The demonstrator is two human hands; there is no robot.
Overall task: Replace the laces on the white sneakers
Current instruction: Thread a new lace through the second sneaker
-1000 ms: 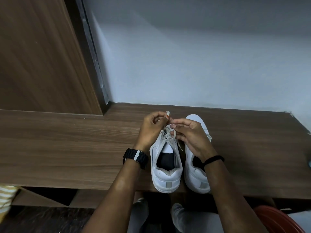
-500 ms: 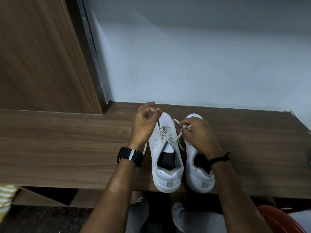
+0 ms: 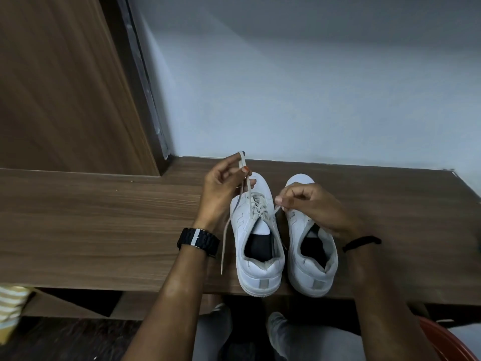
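Note:
Two white sneakers stand side by side on a wooden shelf [image 3: 104, 230], heels toward me. The left sneaker [image 3: 256, 246] carries a pale lace [image 3: 257, 204] through its upper eyelets. My left hand [image 3: 223, 188] pinches one strand of that lace above the toe, and the strand's free end hangs down past my wrist. My right hand [image 3: 309, 204] pinches the other strand just right of the eyelets and lies over the right sneaker [image 3: 312, 259], hiding its front; I see no lace on that shoe.
A wooden panel [image 3: 59, 87] rises at the left and a pale wall [image 3: 312, 87] stands behind the shelf. A red tub [image 3: 447, 342] sits low at the right. My knees [image 3: 260, 332] are below the shelf's front edge.
My hands, which were together over the left sneaker's laces, have drawn apart. The left hand pulled its strand up and to the left, the right hand pulled its strand to the right.

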